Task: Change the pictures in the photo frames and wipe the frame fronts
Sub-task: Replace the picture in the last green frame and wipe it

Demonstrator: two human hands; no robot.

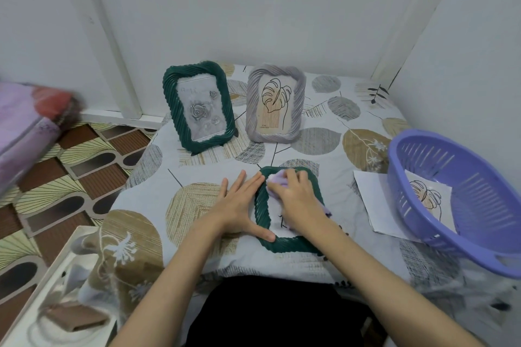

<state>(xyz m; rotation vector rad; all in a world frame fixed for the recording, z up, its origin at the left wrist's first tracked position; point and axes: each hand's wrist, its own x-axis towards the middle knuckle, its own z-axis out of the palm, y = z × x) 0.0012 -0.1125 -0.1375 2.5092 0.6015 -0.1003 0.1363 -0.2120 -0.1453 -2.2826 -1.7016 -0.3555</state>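
A dark green ribbed photo frame (262, 205) lies flat on the leaf-patterned cloth in front of me. My left hand (239, 205) presses flat beside it, the thumb along its lower left edge. My right hand (296, 197) covers the frame's front, shut on a pale lilac cloth (277, 180) that rests on the glass. Most of the picture under it is hidden. Behind stand two upright frames: a green one (198, 105) with a grey rose picture and a grey one (275, 103) with a line-drawn leaf.
A purple slotted plastic basket (462, 203) sits at the right, over loose sheets of paper (372, 200), one bearing a leaf drawing. White walls close the back and right. Patterned floor and a white tray edge (56, 270) lie at the left.
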